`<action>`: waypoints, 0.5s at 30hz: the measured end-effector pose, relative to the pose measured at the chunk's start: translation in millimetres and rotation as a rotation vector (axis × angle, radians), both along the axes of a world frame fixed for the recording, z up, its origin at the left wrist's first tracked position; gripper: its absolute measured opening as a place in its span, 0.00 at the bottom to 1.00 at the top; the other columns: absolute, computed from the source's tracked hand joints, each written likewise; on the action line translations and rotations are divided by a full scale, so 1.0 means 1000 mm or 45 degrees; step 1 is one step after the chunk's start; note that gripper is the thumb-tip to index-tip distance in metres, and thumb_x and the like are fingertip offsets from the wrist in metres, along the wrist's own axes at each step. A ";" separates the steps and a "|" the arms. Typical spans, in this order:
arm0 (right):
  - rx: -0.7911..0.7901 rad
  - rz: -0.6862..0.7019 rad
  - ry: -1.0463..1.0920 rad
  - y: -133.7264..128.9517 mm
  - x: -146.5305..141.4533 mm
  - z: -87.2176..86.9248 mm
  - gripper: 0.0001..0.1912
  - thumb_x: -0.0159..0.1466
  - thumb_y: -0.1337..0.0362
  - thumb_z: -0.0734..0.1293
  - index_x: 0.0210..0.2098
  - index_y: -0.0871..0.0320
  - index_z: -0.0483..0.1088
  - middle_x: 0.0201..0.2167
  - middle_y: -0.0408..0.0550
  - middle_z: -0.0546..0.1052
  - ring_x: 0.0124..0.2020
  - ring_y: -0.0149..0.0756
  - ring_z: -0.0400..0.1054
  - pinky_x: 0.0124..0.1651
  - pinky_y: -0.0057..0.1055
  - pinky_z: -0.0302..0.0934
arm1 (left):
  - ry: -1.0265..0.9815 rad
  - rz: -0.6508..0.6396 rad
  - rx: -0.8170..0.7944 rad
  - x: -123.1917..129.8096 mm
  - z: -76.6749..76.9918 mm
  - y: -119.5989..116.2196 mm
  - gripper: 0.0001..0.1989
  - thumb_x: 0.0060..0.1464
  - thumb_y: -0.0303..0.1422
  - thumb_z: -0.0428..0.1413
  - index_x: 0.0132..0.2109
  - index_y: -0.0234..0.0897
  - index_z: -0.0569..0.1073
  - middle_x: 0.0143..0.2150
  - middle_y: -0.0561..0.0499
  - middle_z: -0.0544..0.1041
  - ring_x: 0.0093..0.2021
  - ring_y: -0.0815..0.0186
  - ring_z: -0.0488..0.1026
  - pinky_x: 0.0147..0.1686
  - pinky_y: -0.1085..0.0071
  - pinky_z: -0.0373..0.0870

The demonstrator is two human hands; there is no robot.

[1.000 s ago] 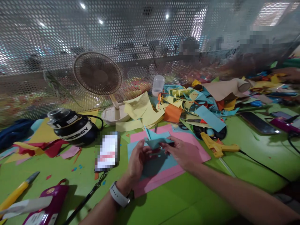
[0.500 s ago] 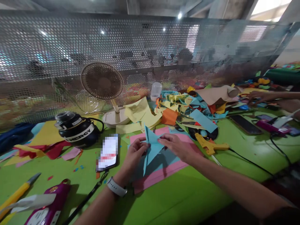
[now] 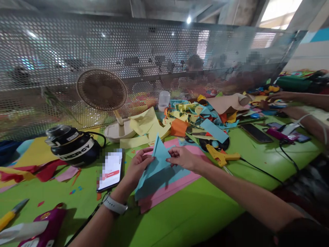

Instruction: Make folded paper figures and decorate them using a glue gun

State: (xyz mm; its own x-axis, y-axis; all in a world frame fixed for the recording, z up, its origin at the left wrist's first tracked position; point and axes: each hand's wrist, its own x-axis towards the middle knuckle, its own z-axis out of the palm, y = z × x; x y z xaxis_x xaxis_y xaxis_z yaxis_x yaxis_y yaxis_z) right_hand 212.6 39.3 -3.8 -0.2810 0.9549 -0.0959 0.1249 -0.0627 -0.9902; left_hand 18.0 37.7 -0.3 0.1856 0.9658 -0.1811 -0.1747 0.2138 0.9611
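A folded piece of light blue paper [image 3: 158,154] is held up between my hands, its pointed tip upward. My left hand [image 3: 140,166] pinches its left edge, thumb in front. On the right side, my right hand [image 3: 181,158] has thumb and fingertips closed at the paper's edge. Beneath lie a flat blue sheet [image 3: 164,180] and pink sheets [image 3: 164,196] on the green table [image 3: 205,206]. A phone [image 3: 111,169] with a lit screen rests left of my left hand. To the right of my right hand lies a yellow glue gun [image 3: 221,156].
A small fan [image 3: 102,91] and a black bottle [image 3: 73,147] stand at the back left. Paper scraps [image 3: 191,118] are heaped behind my hands. A yellow-handled cutter [image 3: 12,214] lies front left. Another person's arms [image 3: 303,99] reach in at right, near a dark phone [image 3: 257,133].
The blue paper has turned in my hands; its spread star-like points now look like one upright triangle. My view has shifted slightly to the right.
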 end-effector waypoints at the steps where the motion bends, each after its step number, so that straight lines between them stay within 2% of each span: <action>1: -0.017 0.002 -0.014 0.001 0.001 0.001 0.12 0.50 0.62 0.72 0.27 0.57 0.65 0.16 0.34 0.66 0.20 0.28 0.66 0.25 0.26 0.62 | 0.017 -0.021 -0.027 -0.002 0.003 0.001 0.25 0.36 0.35 0.68 0.45 0.35 0.72 0.24 0.55 0.77 0.19 0.71 0.70 0.19 0.78 0.62; 6: -0.083 0.111 -0.152 -0.001 -0.002 0.012 0.06 0.55 0.69 0.68 0.32 0.58 0.66 0.21 0.40 0.75 0.20 0.27 0.69 0.24 0.24 0.61 | 0.082 -0.010 -0.081 -0.012 0.016 0.005 0.24 0.33 0.33 0.69 0.40 0.34 0.74 0.26 0.53 0.78 0.21 0.70 0.72 0.21 0.77 0.66; 10: -0.056 0.204 -0.345 -0.005 -0.003 0.021 0.06 0.58 0.70 0.67 0.36 0.59 0.68 0.23 0.42 0.77 0.22 0.29 0.71 0.26 0.24 0.63 | 0.174 -0.058 -0.082 -0.022 0.017 0.005 0.23 0.35 0.34 0.68 0.41 0.35 0.74 0.27 0.54 0.79 0.22 0.72 0.72 0.22 0.79 0.65; 13: 0.029 0.198 -0.685 -0.001 0.008 0.028 0.06 0.60 0.63 0.68 0.35 0.59 0.71 0.27 0.45 0.79 0.27 0.33 0.74 0.29 0.25 0.65 | 0.244 -0.088 -0.131 -0.029 0.011 0.003 0.22 0.38 0.35 0.67 0.42 0.36 0.73 0.28 0.55 0.78 0.23 0.72 0.72 0.22 0.79 0.65; 15: 0.106 0.080 -0.981 0.008 0.019 0.032 0.08 0.63 0.61 0.66 0.36 0.60 0.72 0.35 0.51 0.79 0.36 0.38 0.75 0.36 0.28 0.66 | 0.267 -0.099 -0.179 -0.031 0.007 0.002 0.23 0.38 0.36 0.67 0.43 0.37 0.72 0.29 0.55 0.78 0.24 0.71 0.73 0.23 0.79 0.66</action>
